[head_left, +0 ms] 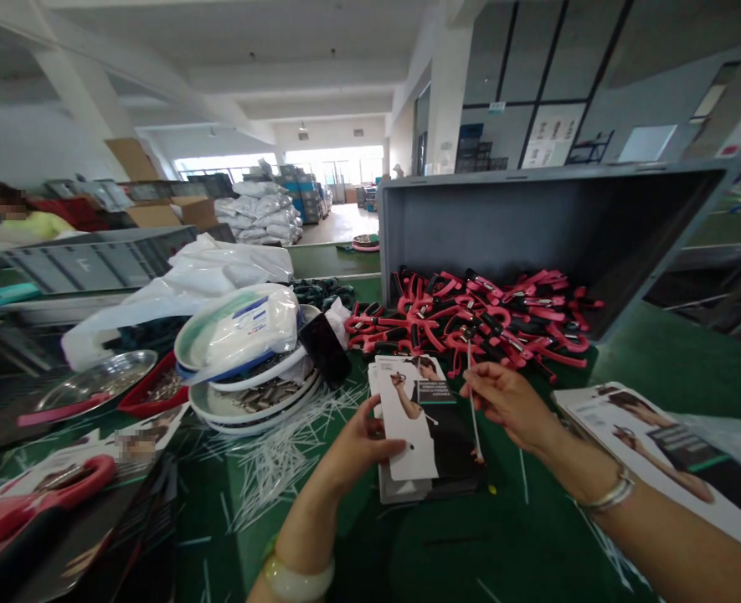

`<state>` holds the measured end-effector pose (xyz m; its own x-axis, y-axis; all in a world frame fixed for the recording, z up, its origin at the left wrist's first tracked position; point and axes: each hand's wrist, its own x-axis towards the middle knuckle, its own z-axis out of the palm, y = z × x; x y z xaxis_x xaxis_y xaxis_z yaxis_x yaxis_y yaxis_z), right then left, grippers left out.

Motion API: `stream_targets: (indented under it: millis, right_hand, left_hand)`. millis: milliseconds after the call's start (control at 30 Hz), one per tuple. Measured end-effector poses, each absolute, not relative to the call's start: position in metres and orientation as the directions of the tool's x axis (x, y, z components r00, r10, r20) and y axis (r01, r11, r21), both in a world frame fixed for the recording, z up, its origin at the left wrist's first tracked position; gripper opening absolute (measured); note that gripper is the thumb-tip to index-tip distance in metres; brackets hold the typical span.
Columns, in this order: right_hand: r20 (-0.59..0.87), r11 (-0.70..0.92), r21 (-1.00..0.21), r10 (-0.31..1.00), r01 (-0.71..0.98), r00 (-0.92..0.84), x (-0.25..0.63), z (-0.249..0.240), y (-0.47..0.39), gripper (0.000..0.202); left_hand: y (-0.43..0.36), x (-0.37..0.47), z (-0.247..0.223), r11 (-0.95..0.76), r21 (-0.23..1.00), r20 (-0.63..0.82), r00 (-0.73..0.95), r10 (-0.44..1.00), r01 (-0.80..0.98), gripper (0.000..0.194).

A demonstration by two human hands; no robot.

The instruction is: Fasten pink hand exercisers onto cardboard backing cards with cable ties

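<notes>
My left hand (367, 444) grips the left edge of a printed card (417, 427), thumb on its face. The card is black and white with a picture of an arm and lies over a stack of similar cards. At its right edge, my right hand (501, 400) pinches a thin white cable tie (474, 419) that hangs down along the card. Beyond both hands lies a heap of red and black hand grip exercisers (470, 314), spilling from a grey crate (552, 219) tipped on its side.
Loose white cable ties (275, 481) lie scattered left of my hand. Behind them are stacked bowls (254, 410) of metal parts and a dark phone (325, 347). More printed cards (659, 452) lie at right. At far left, a person (24, 222) is near a grey crate (103, 260).
</notes>
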<state>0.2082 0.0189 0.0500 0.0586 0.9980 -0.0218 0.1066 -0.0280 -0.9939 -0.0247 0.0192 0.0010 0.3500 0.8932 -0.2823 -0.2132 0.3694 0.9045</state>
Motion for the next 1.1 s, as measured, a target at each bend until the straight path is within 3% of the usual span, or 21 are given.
stream_targets:
  millis: [67, 167, 267, 367, 600, 767, 933, 1100]
  right_hand:
    - [-0.032, 0.003, -0.946, 0.994, 0.325, -0.102, 0.201, 0.055, 0.009, 0.036]
    - [-0.099, 0.186, -0.715, 0.927, 0.674, -0.361, 0.190, 0.065, -0.009, 0.023]
    - [-0.140, 0.286, -0.466, 0.910, 0.837, -0.389, 0.181, 0.074, -0.017, 0.018]
    - [-0.168, 0.262, -0.393, 0.922, 0.881, -0.349, 0.176, 0.078, -0.013, 0.017]
    - [-0.170, 0.244, -0.390, 0.928, 0.888, -0.330, 0.177, 0.083, -0.001, 0.017]
    - [-0.157, 0.237, -0.405, 0.934, 0.883, -0.322, 0.171, 0.086, 0.000, 0.017]
    - [-0.138, 0.230, -0.459, 0.936, 0.858, -0.325, 0.166, 0.075, 0.007, 0.020]
    - [-0.172, 0.215, -0.636, 0.897, 0.741, -0.408, 0.176, 0.055, 0.024, 0.022]
  left_hand:
    - [0.019, -0.022, 0.001, 0.373, 0.884, -0.266, 0.351, 0.898, -0.283, 0.077]
    - [0.019, -0.019, 0.000, 0.378, 0.867, -0.283, 0.303, 0.910, -0.323, 0.057]
    - [0.018, -0.015, -0.001, 0.340, 0.884, -0.257, 0.276, 0.926, -0.320, 0.054]
    - [0.016, -0.013, -0.001, 0.265, 0.920, -0.194, 0.252, 0.948, -0.288, 0.052]
    - [0.012, -0.009, 0.005, 0.137, 0.978, -0.107, 0.183, 0.977, -0.159, 0.040]
    - [0.004, -0.002, 0.015, 0.138, 0.985, -0.123, 0.131, 0.984, -0.106, 0.039]
    - [-0.003, 0.005, 0.019, 0.264, 0.924, -0.214, 0.198, 0.956, -0.276, 0.046]
    - [0.003, 0.004, 0.009, 0.484, 0.760, -0.361, 0.337, 0.869, -0.434, 0.041]
